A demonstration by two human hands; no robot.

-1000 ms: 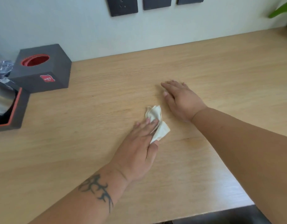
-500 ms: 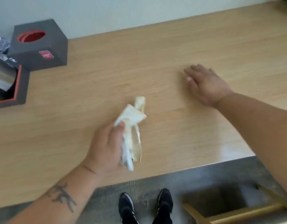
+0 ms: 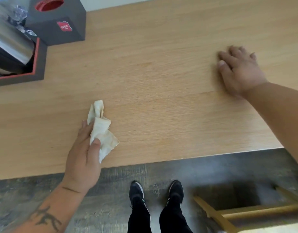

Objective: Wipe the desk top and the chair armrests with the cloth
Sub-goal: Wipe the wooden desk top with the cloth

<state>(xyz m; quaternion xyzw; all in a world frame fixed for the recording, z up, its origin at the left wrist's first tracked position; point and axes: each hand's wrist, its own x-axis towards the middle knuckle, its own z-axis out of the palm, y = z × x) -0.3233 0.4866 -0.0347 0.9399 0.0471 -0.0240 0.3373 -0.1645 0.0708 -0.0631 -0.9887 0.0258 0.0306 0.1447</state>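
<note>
Cloth (image 3: 101, 130) sits bunched near the front edge of the desk (image 3: 161, 81), left of centre, pinched between thumb and fingers of my left hand (image 3: 82, 153). Part of it trails on the wood; I can't tell how much is actually pressed flat. Right hand (image 3: 239, 73) is flat and open on the desk far right, holding nothing, just bracing.

To wipe well I'd spread the cloth out under the palm, not drag it as a wad, and run overlapping passes along the grain.

Room: wide bare stretch between the two hands, free to sweep. Front edge is just below the left wrist, so keep strokes short there or the cloth slides off. Back left is blocked by the grey box (image 3: 60, 26) and the tray (image 3: 39, 64) with the kettle (image 3: 12, 47). Chair (image 3: 228, 214) is low right, armrests not in view.
</note>
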